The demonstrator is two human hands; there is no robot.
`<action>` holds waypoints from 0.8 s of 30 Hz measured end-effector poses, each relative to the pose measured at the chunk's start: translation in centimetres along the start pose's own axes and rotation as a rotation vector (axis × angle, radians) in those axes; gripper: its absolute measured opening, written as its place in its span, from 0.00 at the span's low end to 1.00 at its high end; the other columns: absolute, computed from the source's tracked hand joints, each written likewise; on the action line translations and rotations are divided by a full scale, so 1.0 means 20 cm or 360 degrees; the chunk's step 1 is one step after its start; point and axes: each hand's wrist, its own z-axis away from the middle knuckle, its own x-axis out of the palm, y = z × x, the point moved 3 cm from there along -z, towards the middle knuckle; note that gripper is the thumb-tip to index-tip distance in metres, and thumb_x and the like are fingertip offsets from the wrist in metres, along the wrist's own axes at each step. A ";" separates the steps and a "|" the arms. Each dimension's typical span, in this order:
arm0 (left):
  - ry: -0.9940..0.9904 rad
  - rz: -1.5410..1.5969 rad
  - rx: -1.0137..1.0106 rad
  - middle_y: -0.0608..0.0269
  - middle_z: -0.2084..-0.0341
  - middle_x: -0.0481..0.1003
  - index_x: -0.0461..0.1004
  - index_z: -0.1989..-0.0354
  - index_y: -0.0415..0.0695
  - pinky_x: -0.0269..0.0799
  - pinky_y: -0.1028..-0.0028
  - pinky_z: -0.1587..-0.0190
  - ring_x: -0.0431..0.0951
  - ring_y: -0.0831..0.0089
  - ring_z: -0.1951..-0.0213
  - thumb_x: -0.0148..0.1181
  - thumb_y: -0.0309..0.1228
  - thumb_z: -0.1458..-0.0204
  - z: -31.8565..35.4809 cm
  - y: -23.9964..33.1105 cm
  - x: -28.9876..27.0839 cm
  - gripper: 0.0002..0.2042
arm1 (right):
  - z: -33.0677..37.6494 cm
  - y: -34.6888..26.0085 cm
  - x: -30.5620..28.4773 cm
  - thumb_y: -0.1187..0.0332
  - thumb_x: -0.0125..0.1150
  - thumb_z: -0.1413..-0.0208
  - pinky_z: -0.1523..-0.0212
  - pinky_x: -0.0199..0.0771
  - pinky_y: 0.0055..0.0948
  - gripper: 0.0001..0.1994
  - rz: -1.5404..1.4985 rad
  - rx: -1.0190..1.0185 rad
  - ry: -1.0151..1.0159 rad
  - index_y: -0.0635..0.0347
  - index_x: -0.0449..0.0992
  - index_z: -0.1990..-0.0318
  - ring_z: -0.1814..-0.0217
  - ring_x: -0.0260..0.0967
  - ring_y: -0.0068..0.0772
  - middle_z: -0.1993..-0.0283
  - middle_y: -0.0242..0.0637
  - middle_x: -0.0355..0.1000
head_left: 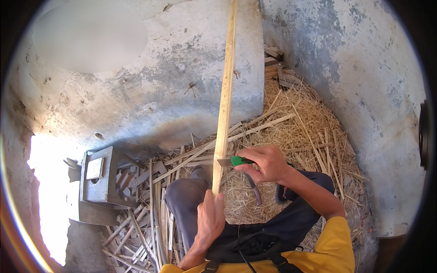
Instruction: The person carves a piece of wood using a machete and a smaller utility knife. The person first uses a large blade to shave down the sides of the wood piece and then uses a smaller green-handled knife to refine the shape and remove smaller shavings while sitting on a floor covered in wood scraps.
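Note:
A long pale bamboo strip (225,95) stands up from between my knees, its far end running past the top of the view. My left hand (210,216) is closed around its near end. In my right hand (268,164) is a utility knife (241,160) with a green handle. Its blade meets the right edge of the strip, a short way above my left hand. The fingers of my right hand wrap the handle and hide part of it.
Loose straw shavings (300,132) cover the floor ahead and right. Cut strips (157,214) lie to my left, near a grey wooden box (98,177) holding broken pieces. A curved dark tool (253,189) rests between my legs. Worn walls (173,68) stand close by.

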 end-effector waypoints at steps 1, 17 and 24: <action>0.0000 -0.0002 0.0004 0.53 0.84 0.67 0.64 0.65 0.35 0.61 0.62 0.77 0.65 0.61 0.83 0.47 0.33 0.29 0.01 -0.02 0.00 0.13 | 0.00 0.00 0.00 0.55 0.71 0.43 0.76 0.75 0.31 0.15 0.0001 -0.0001 0.0004 0.55 0.83 0.55 0.76 0.78 0.35 0.65 0.33 0.82; -0.0324 0.0202 -0.0190 0.50 0.80 0.70 0.66 0.64 0.34 0.65 0.62 0.75 0.73 0.56 0.77 0.47 0.28 0.30 0.13 -0.07 -0.04 0.11 | -0.10 0.49 -0.26 0.51 0.56 0.30 0.80 0.58 0.27 0.20 0.0054 0.0653 0.0476 0.62 0.80 0.57 0.81 0.61 0.23 0.77 0.33 0.70; -0.0518 0.1165 -0.0533 0.75 0.82 0.54 0.59 0.73 0.46 0.48 0.76 0.78 0.50 0.83 0.80 0.34 0.44 0.24 0.04 -0.10 -0.04 0.23 | -0.05 0.17 -0.06 0.55 0.60 0.32 0.78 0.67 0.31 0.15 -0.0279 0.0371 0.0126 0.59 0.76 0.53 0.80 0.70 0.28 0.75 0.36 0.73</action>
